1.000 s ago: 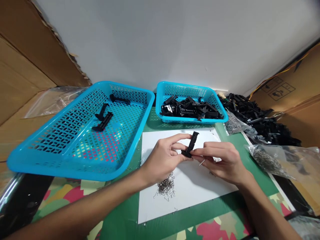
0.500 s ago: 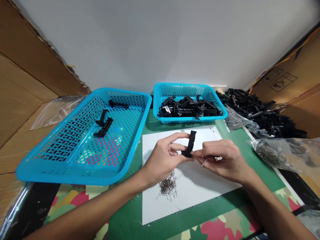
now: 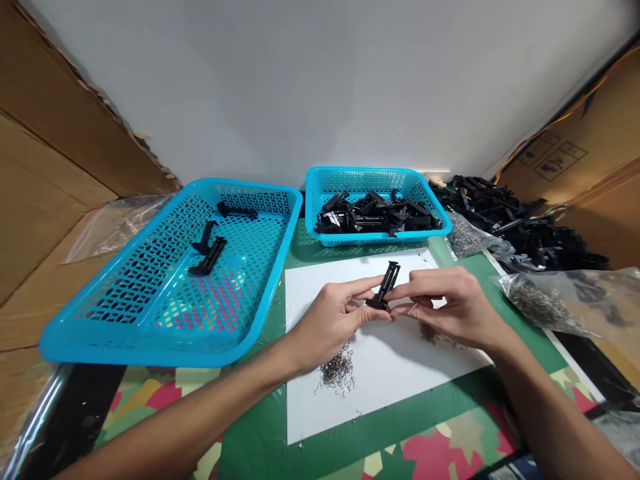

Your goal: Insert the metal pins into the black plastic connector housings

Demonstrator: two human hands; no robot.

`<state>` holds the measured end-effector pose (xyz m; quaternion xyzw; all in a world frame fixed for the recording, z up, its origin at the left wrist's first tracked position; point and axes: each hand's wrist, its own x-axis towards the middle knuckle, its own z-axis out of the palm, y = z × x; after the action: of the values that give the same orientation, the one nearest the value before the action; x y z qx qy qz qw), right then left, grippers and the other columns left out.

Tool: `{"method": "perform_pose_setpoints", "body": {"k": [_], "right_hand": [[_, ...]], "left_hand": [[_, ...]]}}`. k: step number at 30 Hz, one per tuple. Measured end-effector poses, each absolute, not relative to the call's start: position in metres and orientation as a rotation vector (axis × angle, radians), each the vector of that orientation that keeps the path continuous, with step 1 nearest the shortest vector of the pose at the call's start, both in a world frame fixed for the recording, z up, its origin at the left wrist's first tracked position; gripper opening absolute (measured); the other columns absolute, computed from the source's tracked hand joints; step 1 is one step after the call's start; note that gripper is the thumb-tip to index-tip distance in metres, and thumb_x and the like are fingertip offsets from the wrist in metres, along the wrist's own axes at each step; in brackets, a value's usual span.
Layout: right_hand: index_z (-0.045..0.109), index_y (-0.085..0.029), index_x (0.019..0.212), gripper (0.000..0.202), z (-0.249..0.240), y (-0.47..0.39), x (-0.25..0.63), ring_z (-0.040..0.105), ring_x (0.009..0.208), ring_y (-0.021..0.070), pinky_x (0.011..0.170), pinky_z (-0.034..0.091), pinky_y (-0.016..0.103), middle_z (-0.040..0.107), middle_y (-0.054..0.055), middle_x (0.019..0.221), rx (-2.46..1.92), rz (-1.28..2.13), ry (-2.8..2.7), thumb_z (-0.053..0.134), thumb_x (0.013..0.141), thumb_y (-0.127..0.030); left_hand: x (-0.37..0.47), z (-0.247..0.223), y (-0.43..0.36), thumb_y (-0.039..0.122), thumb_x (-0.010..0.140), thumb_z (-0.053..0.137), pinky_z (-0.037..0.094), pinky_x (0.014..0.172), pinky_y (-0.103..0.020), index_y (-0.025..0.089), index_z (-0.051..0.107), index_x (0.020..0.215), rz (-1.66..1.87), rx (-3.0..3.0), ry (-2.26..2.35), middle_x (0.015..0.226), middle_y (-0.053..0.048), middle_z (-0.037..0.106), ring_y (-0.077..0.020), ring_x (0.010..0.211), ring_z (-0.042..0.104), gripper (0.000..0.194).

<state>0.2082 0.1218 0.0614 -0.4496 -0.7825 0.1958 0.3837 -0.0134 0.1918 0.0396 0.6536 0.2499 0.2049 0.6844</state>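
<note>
My left hand (image 3: pixel 333 317) is closed on the foot of a black plastic part (image 3: pixel 388 285), a long slotted piece with a wider base, held nearly upright and leaning right. My right hand (image 3: pixel 445 307) pinches from the other side, its fingertips against the part. A thin silvery rod (image 3: pixel 413 308) shows between the right fingers, mostly hidden by them. Under the hands lies a white sheet (image 3: pixel 320 420). On it, one pile of small bent metal wires (image 3: pixel 337 371) sits below my left wrist, and another pile (image 3: pixel 429 332) lies partly behind my right hand.
At left stands a large blue basket (image 3: pixel 150 360) with 3 black parts in it. A smaller blue basket (image 3: pixel 380 240) full of black parts stands at the back. On the right are a heap of black parts (image 3: pixel 545 233) and a clear bag of metal pieces (image 3: pixel 540 307).
The black part has been turned, so its slotted side now shows. The silvery rod is less visible among my right fingers, which have come up against the part.
</note>
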Motion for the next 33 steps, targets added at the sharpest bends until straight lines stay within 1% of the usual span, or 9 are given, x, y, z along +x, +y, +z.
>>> {"method": "perform_pose_setpoints", "body": {"k": [4,8,10,15,20,25,28,31,33], "right_hand": [[0.081,-0.02,0.095,0.022,0.06,0.122,0.21,0.056,0.057,0.0103,0.052,0.039,0.023,0.069,0.0,0.07,-1.092,0.436,-1.993,0.061,0.101,-0.011],[0.081,-0.02,0.09,0.022,0.058,0.123,0.212,0.055,0.057,0.0098,0.052,0.037,0.023,0.065,-0.001,0.067,-1.154,0.424,-2.013,0.064,0.1,-0.011],[0.081,-0.019,0.09,0.019,0.056,0.124,0.214,0.052,0.056,0.0092,0.052,0.037,0.022,0.064,-0.002,0.067,-1.194,0.432,-2.017,0.066,0.099,-0.012],[0.082,-0.019,0.096,0.016,0.05,0.126,0.215,0.053,0.059,0.0093,0.054,0.038,0.022,0.062,-0.002,0.069,-1.219,0.494,-2.039,0.067,0.099,-0.013],[0.08,-0.022,0.113,0.02,0.057,0.126,0.217,0.062,0.075,0.0133,0.065,0.047,0.025,0.069,0.003,0.088,-1.317,0.667,-2.057,0.062,0.104,-0.02],[0.078,-0.025,0.124,0.029,0.061,0.128,0.219,0.067,0.095,0.0185,0.081,0.053,0.031,0.071,0.008,0.108,-1.316,0.538,-2.03,0.056,0.107,-0.017],[0.083,-0.025,0.113,0.021,0.059,0.13,0.215,0.071,0.095,0.0192,0.08,0.055,0.031,0.075,0.007,0.108,-1.333,0.489,-1.866,0.067,0.101,-0.017],[0.083,-0.022,0.091,0.006,0.056,0.13,0.203,0.075,0.083,0.0185,0.073,0.058,0.029,0.08,0.005,0.093,-1.318,0.621,-1.558,0.078,0.094,-0.021],[0.081,-0.021,0.082,0.008,0.052,0.131,0.194,0.075,0.074,0.0175,0.068,0.06,0.027,0.08,0.003,0.083,-1.306,0.735,-1.394,0.082,0.089,-0.022]], "left_hand": [[-0.016,0.043,0.192,0.03,0.102,0.062,0.048,0.059,-0.022,0.018,0.083,0.113,0.361,1.66,0.567,0.094,-0.005,0.081,-0.0161,0.076,0.067,0.026],[-0.015,0.043,0.193,0.041,0.094,0.076,0.046,0.063,-0.025,0.021,0.077,0.125,0.533,1.825,0.704,0.11,-0.005,0.079,-0.0144,0.075,0.059,0.037],[-0.014,0.042,0.192,0.039,0.091,0.081,0.047,0.069,-0.026,0.021,0.076,0.121,0.627,1.866,0.744,0.111,-0.005,0.078,-0.0142,0.077,0.059,0.035],[-0.013,0.04,0.191,0.031,0.086,0.086,0.046,0.07,-0.027,0.019,0.081,0.097,0.731,1.909,0.846,0.082,-0.001,0.075,-0.0141,0.07,0.059,0.017],[-0.013,0.036,0.19,0.028,0.083,0.087,0.044,0.064,-0.028,0.019,0.085,0.097,0.766,1.939,0.925,0.079,-0.003,0.076,-0.0149,0.067,0.06,0.016],[-0.013,0.034,0.19,0.024,0.083,0.086,0.044,0.063,-0.028,0.019,0.086,0.097,0.723,1.99,0.905,0.08,-0.003,0.078,-0.0144,0.066,0.06,0.015],[-0.013,0.032,0.19,0.019,0.081,0.086,0.044,0.063,-0.028,0.02,0.086,0.097,0.728,2.022,0.891,0.078,-0.002,0.077,-0.0136,0.065,0.059,0.016],[-0.013,0.031,0.19,0.018,0.081,0.087,0.045,0.063,-0.028,0.019,0.086,0.095,0.737,2.052,0.884,0.077,-0.001,0.077,-0.0132,0.063,0.06,0.014],[-0.013,0.03,0.19,0.017,0.081,0.086,0.045,0.063,-0.028,0.019,0.086,0.093,0.743,2.081,0.867,0.077,-0.001,0.078,-0.0132,0.063,0.06,0.012]]}}
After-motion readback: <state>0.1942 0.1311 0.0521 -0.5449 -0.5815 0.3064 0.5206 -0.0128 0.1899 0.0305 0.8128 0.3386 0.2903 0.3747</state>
